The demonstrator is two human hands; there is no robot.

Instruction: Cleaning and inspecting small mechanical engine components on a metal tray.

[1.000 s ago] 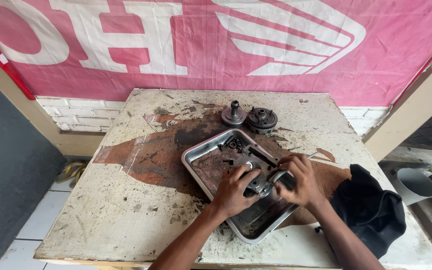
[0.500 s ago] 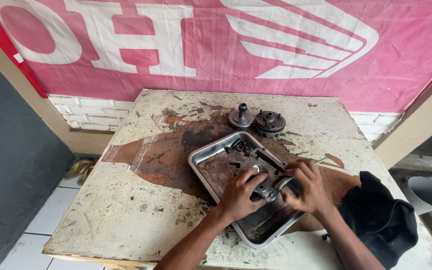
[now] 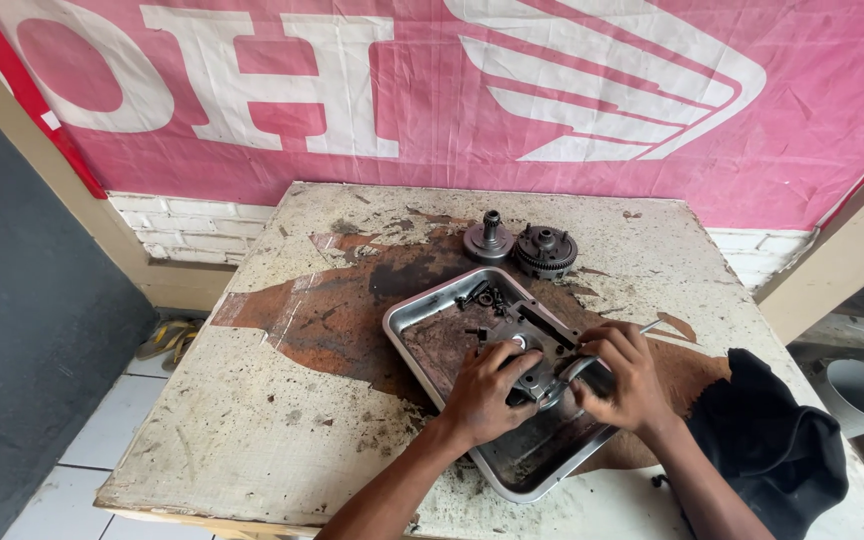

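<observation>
Table (image 3: 282,420): worn, pale top, paint flaking, with a wide brown stain at its centre.
Round gear-toothed metal part (image 3: 546,250): dark, lying near the table's far edge.
Smaller shafted metal part (image 3: 488,240): upright, just beside the toothed one, to its left.
Black cloth (image 3: 767,445): crumpled at the right near corner.
Pink banner (image 3: 432,90): white lettering, hung on the wall behind.
White bucket (image 3: 862,395): on the floor, right.
Sandals (image 3: 167,340): on the tiles, left.

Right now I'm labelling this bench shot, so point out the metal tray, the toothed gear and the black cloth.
metal tray (image 3: 414,318): head view, its bare left rim.
toothed gear (image 3: 546,250): head view, its top face, beyond the tray.
black cloth (image 3: 772,450): head view, middle of the heap.
</observation>
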